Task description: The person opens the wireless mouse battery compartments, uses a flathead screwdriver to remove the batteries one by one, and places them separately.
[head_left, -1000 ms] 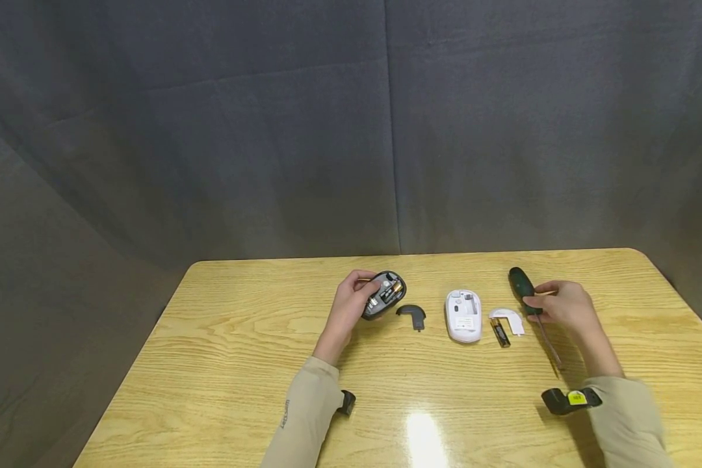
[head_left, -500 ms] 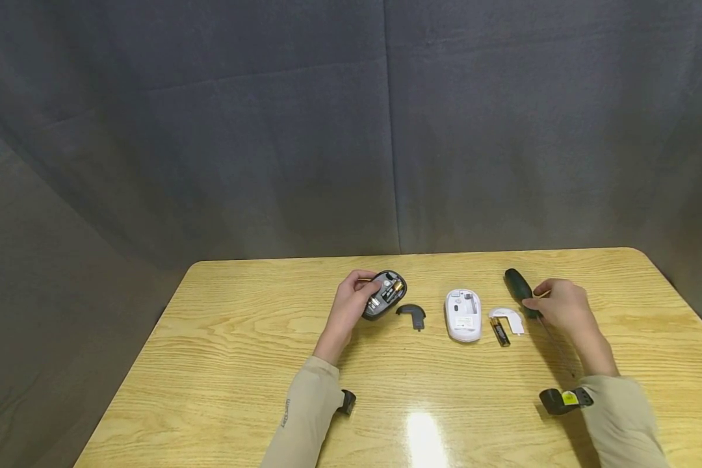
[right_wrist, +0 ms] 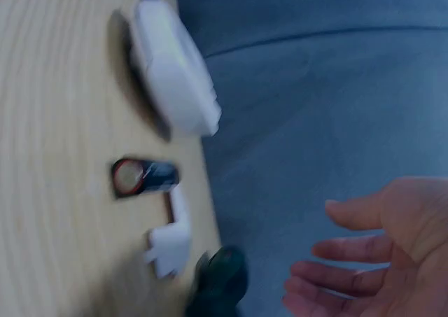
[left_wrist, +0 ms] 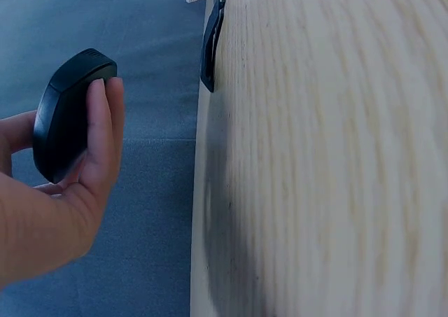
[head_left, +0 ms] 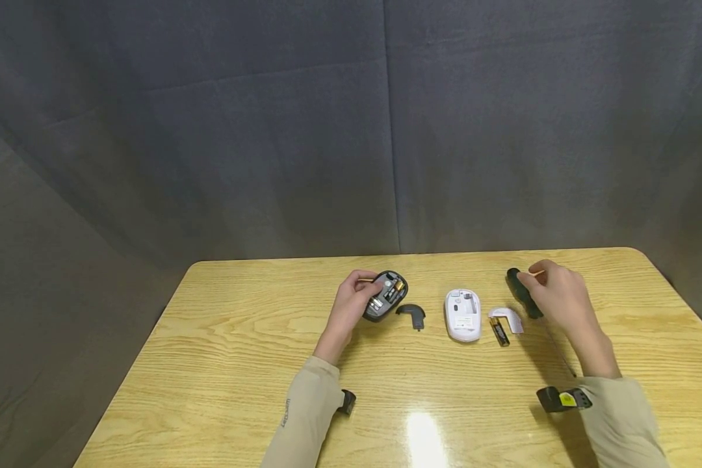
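My left hand (head_left: 349, 304) grips a black computer mouse (head_left: 377, 308) above the table, its underside turned up in the head view. A battery (head_left: 394, 291) sits in its uncovered compartment. In the left wrist view the fingers (left_wrist: 103, 124) wrap around the mouse's side. At the right, a screwdriver (head_left: 520, 294) with a dark green handle lies on the table, shaft pointing toward the near right. My right hand (head_left: 566, 300) hovers beside that handle. The right wrist view shows its fingers (right_wrist: 343, 276) loosely spread and holding nothing, apart from the green handle (right_wrist: 222, 278).
The black battery cover (head_left: 412, 309) lies right of the left hand. Farther right are a white mouse (head_left: 464, 324) with its underside up, a white battery cover (head_left: 513, 317) and a loose battery (head_left: 500, 333). A dark curtain (head_left: 304, 162) hangs behind the table.
My right hand has put the screwdriver down and let go of it, with the shaft's tip now farther right. The left hand keeps the black mouse almost still.
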Tool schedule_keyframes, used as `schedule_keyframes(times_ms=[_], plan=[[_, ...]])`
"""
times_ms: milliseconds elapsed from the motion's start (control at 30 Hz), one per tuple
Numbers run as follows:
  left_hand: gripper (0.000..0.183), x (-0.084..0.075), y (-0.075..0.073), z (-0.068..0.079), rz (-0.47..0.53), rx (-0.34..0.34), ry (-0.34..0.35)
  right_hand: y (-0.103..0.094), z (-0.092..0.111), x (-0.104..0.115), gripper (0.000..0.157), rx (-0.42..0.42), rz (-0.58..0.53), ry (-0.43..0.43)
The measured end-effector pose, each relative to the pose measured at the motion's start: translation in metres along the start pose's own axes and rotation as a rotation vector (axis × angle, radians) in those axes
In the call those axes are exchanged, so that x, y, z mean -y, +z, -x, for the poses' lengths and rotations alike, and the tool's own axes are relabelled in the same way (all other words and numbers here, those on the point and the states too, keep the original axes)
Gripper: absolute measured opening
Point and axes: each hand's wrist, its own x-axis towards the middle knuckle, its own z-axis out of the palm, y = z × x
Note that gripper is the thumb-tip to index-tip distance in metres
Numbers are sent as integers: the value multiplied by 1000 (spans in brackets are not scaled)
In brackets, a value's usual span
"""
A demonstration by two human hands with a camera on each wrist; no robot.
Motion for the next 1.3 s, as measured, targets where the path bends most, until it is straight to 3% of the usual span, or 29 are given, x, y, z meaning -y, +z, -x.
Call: schedule_keyframes(times_ms=[133,400,633,967,1300], plan=[[36,-2,-2,1,4,1,-1,-1,1,20,35,-65,-55,-74],[38,-2,0,1,-6,-2,-8,-2,3,49,37,-38,-165,-97],[40,-3,3,1,-23,-5,-11,6,-1,75,38,49,-269,-104],[39,-1,2,0,2,-1,-13,28,-17,127,38,162,-305,-157],[39,-6,5,0,4,7,-30,56,-22,145,38,221,-324,-171]])
